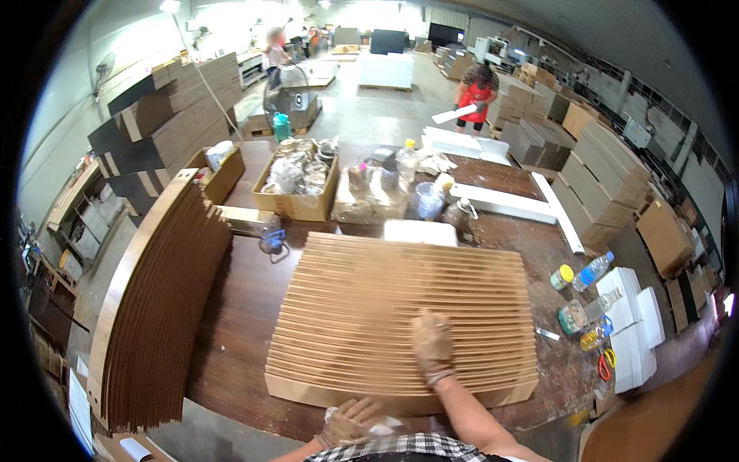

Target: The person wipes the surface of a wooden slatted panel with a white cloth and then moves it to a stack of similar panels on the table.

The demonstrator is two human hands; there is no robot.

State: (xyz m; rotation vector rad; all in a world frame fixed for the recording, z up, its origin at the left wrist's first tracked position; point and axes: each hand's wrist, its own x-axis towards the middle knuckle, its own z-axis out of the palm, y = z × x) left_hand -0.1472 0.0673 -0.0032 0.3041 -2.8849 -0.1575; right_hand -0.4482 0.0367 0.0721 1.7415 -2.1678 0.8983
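A fanned spread of several overlapping tan cardboard sheets point(385, 308) lies on the dark wooden table point(246, 308) in front of me. My right hand point(431, 346) rests flat on the lower right part of the spread, fingers pointing away from me. My left hand point(350, 420) is at the near edge of the table, close to my body, closed on a crumpled white rag point(385, 425). Both hands look dusty or gloved.
A tall stack of brown boards point(162, 300) stands on edge at the left. Cardboard boxes point(296, 185) with clutter, bottles point(593, 269) and white blocks point(635, 323) sit on the table. A person in red point(477, 96) carries a white board behind.
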